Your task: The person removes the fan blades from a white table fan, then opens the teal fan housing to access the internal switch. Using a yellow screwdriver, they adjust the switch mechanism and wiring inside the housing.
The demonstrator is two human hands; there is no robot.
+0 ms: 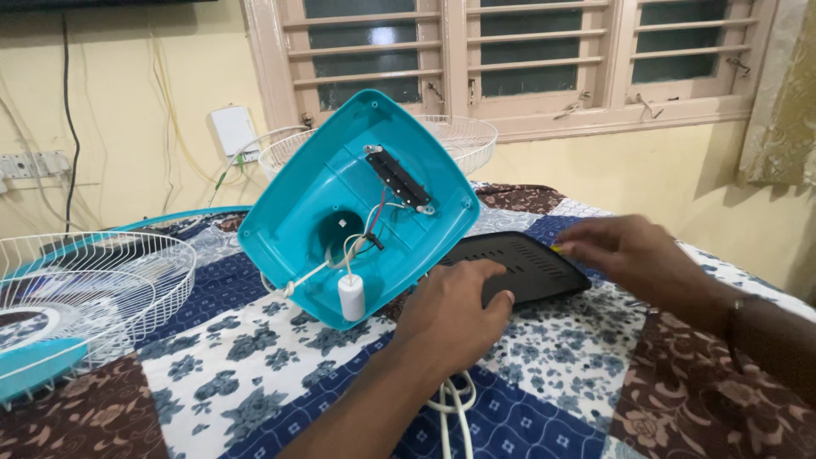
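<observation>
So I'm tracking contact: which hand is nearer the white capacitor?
Left. The left hand rests just right of the white capacitor; the right hand is farther right.

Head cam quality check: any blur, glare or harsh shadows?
Head view: right hand is motion-blurred at the fingertips, left hand sharper; teal fan base is crisp with mild sheen; bright glare spot on the window pane; soft indoor light, faint shadows on the quilt.

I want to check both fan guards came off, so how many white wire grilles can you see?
2. One white wire grille lies at the left edge on the patchwork bedspread; the other white wire grille sits behind the tilted turquoise plastic fan base, below the window. Others could be outside the view.
</observation>
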